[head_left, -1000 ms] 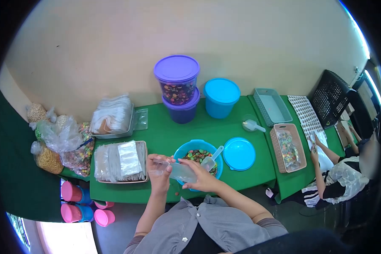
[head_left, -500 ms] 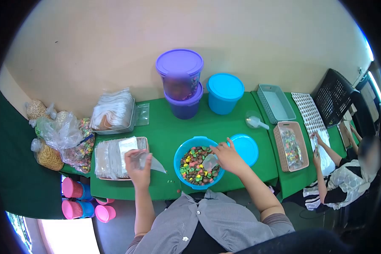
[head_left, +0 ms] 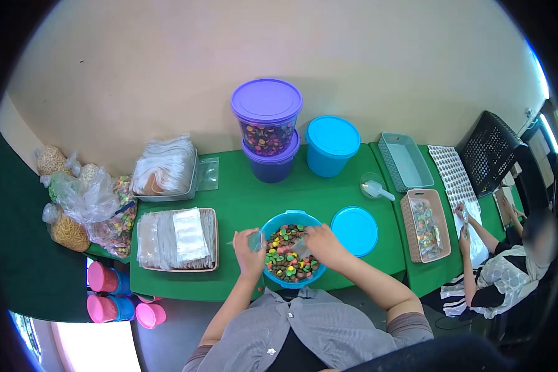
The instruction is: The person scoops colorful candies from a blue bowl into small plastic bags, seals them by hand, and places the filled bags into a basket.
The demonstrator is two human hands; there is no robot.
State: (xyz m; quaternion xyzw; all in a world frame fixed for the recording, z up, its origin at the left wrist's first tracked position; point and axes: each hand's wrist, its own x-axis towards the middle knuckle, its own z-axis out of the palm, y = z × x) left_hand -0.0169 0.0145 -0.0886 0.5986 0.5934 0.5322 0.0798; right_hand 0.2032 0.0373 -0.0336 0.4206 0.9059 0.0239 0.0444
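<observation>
My left hand point(head_left: 249, 245) has its grip closed on a clear plastic bag point(head_left: 255, 240) at the blue bowl's point(head_left: 270, 223) left rim. My right hand point(head_left: 319, 243), forearm bent inward, grips a clear scoop point(head_left: 300, 245) down among the coloured candies point(head_left: 283, 255) on the green bench point(head_left: 242, 198).

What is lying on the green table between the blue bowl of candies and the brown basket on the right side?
In the head view, a round blue lid lies flat on the green table between the blue bowl and the brown basket.

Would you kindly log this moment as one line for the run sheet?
left hand: holds clear bag at bowl rim | right hand: in blue bowl, on scoop | candies: in bowl
</observation>
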